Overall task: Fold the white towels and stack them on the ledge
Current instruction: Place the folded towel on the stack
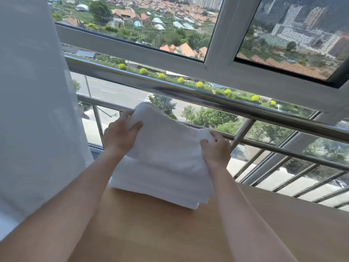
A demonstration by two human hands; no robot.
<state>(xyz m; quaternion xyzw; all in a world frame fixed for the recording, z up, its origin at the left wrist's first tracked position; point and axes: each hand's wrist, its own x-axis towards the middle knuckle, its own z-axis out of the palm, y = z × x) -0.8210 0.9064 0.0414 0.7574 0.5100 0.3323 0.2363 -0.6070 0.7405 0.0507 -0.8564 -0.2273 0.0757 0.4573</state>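
top towel (166,140) is sitting on/just over the stack (160,182), and the stack is at the far edge of the wooden ledge (264,214), right up against the rail (207,99) bars. left hand (119,137) is clamped on the towel's far-left corner, thumb on top and fingers wrapped round the edge. right hand (215,148) is pinching the right end the same way. so both hands are closed on it, one per end. what i'd worry about: the far-left corner is lifted higher than the rest, so if it gets let go like that it'll probably flop and the fold could open up. it also looks twisted a bit against the stack, so it may land crooked and hang over one side. and pushing it flat too hard could shove the whole stack back toward the bars, since it has no room behind it. curtain (34,110) hangs just left of the stack and might snag. the towel's long axis runs hand to hand, left-right across the stack, left end angled away toward the rail, and the stack's long side lies roughly the same way.
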